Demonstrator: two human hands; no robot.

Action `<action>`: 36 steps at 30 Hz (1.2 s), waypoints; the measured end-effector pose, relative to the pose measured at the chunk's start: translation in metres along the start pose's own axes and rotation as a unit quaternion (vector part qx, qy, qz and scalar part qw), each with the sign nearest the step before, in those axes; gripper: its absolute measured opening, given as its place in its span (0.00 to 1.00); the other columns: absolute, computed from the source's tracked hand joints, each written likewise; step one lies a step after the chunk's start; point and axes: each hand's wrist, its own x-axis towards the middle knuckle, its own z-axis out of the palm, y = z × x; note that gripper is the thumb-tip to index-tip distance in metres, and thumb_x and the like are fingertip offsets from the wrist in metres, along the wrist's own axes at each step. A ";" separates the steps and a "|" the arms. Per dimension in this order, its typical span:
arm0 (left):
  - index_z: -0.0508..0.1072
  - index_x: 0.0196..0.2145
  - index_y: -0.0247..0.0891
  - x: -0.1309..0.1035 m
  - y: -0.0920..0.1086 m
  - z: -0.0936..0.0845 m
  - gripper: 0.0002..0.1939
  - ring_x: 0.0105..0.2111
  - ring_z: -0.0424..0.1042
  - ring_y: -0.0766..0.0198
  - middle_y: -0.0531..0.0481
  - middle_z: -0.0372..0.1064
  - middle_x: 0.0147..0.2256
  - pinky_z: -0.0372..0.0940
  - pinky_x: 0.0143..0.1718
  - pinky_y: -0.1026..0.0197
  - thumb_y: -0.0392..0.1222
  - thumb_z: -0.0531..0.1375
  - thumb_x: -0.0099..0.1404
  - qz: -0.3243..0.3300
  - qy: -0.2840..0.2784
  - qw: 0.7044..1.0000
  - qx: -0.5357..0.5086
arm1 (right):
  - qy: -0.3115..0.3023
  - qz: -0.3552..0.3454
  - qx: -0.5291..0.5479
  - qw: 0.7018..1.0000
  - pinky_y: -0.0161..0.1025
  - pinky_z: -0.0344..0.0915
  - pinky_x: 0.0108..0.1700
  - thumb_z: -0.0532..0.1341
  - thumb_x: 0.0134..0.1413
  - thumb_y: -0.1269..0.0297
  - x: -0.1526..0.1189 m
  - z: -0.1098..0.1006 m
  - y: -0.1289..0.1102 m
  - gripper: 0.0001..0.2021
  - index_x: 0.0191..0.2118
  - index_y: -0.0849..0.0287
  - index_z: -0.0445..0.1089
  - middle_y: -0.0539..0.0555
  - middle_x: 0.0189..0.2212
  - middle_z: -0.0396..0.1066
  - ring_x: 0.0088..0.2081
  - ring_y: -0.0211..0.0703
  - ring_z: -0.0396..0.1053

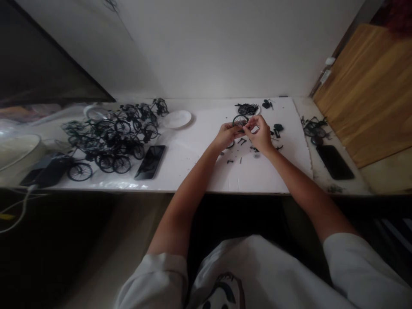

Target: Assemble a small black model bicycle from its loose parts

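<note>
Above the white board (206,113), both hands meet around a small black spoked wheel (240,120) that looks like part of a model bicycle. My left hand (225,135) is closed on it from the left. From the right, the fingertips of my right hand (260,134) pinch close to the wheel's lower right edge; what lies between them is too small to make out. Under and around the hands lie loose dark parts (242,141), small bits and part of another wheel, partly hidden by the left hand.
Many assembled black model bicycles (120,128) crowd the left side beside a white plate (178,119) and a phone (150,162). Dark parts (247,109) are heaped behind my hands. To the right are more parts (315,128), another phone (334,162) and a wooden panel (380,94).
</note>
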 end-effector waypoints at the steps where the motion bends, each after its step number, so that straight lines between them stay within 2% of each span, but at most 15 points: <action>1: 0.86 0.44 0.33 0.000 0.000 0.000 0.14 0.54 0.84 0.48 0.39 0.85 0.45 0.72 0.67 0.41 0.37 0.76 0.60 -0.001 0.002 1.000 0.001 | 0.000 0.004 -0.001 1.000 0.47 0.78 0.47 0.71 0.59 0.56 0.000 0.000 0.000 0.15 0.45 0.50 0.68 0.53 0.38 0.80 0.39 0.47 0.75; 5: 0.86 0.45 0.32 0.000 -0.001 -0.003 0.17 0.50 0.85 0.51 0.40 0.85 0.44 0.74 0.66 0.43 0.38 0.78 0.59 0.004 -0.001 1.000 0.003 | -0.005 0.001 0.002 1.000 0.44 0.77 0.46 0.71 0.58 0.57 0.000 -0.001 -0.002 0.14 0.43 0.51 0.67 0.52 0.38 0.79 0.37 0.45 0.74; 11: 0.86 0.46 0.32 0.001 -0.005 -0.004 0.25 0.46 0.85 0.55 0.41 0.85 0.44 0.78 0.61 0.48 0.47 0.83 0.54 0.026 -0.007 1.000 0.016 | -0.003 -0.033 0.009 0.999 0.41 0.75 0.42 0.71 0.59 0.55 0.001 -0.001 -0.001 0.13 0.40 0.51 0.67 0.51 0.36 0.76 0.34 0.42 0.72; 18: 0.85 0.46 0.31 0.001 -0.005 -0.004 0.27 0.44 0.85 0.57 0.43 0.85 0.42 0.78 0.59 0.50 0.47 0.83 0.53 0.027 0.008 0.999 0.019 | -0.004 -0.061 0.008 0.998 0.41 0.73 0.38 0.71 0.59 0.56 0.002 0.000 0.004 0.13 0.40 0.52 0.68 0.51 0.35 0.76 0.34 0.42 0.71; 24: 0.85 0.47 0.32 0.001 -0.005 -0.005 0.26 0.43 0.85 0.58 0.43 0.85 0.42 0.79 0.56 0.53 0.46 0.82 0.54 0.036 0.002 0.999 0.030 | -0.010 -0.081 0.004 0.997 0.42 0.74 0.40 0.69 0.58 0.62 0.002 0.003 0.009 0.10 0.40 0.52 0.67 0.51 0.35 0.75 0.34 0.42 0.71; 29: 0.85 0.47 0.34 0.001 -0.004 -0.004 0.24 0.42 0.85 0.59 0.43 0.85 0.41 0.80 0.54 0.55 0.44 0.82 0.55 0.032 -0.002 0.999 0.025 | -0.010 -0.071 -0.001 0.997 0.43 0.76 0.41 0.69 0.59 0.61 0.002 0.006 0.012 0.10 0.40 0.52 0.67 0.52 0.35 0.76 0.34 0.42 0.72; 33: 0.85 0.45 0.33 0.000 0.001 -0.002 0.17 0.44 0.85 0.58 0.41 0.85 0.43 0.79 0.55 0.54 0.41 0.78 0.61 0.017 -0.005 1.000 0.007 | -0.005 -0.055 -0.019 0.998 0.45 0.77 0.43 0.69 0.59 0.63 0.004 0.003 0.010 0.11 0.46 0.54 0.72 0.54 0.37 0.79 0.35 0.45 0.75; 36: 0.85 0.43 0.32 0.000 0.004 0.000 0.09 0.43 0.86 0.58 0.41 0.85 0.42 0.78 0.57 0.53 0.37 0.73 0.66 0.005 0.014 1.000 0.000 | -0.008 -0.060 -0.028 0.998 0.47 0.78 0.44 0.67 0.58 0.67 0.004 0.001 0.010 0.12 0.48 0.54 0.74 0.54 0.37 0.80 0.35 0.46 0.76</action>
